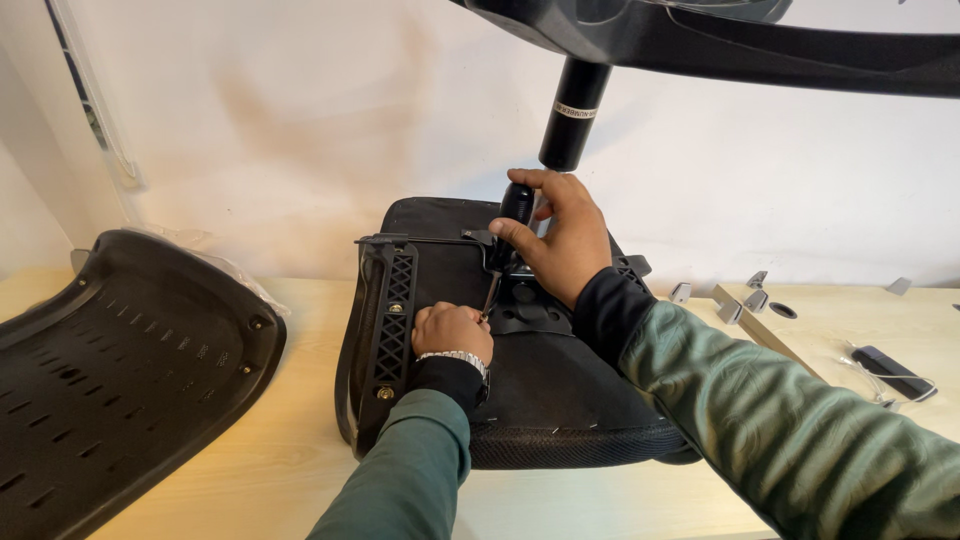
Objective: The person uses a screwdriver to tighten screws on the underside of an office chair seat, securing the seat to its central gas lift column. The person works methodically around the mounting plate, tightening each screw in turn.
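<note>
An upside-down black office chair seat (560, 400) lies on a light wooden surface (290, 440). Its gas cylinder (574, 115) rises toward the black star base (760, 45) overhead. My right hand (562, 240) is wrapped around the lower shaft of the cylinder, right above the metal mechanism plate (525, 310). My left hand (452, 330), with a metal watch at the wrist, is closed on a thin metal tool (490, 296) whose tip meets the mechanism. A black ribbed armrest bracket (392, 320) with bolts runs along the seat's left side.
A black slotted plastic backrest shell (120, 370) lies at the left on clear plastic wrap. At the right are a wooden bar (765, 335), small grey metal brackets (755, 295), a black ring (783, 311) and a dark flat device (893, 372). A white wall stands behind.
</note>
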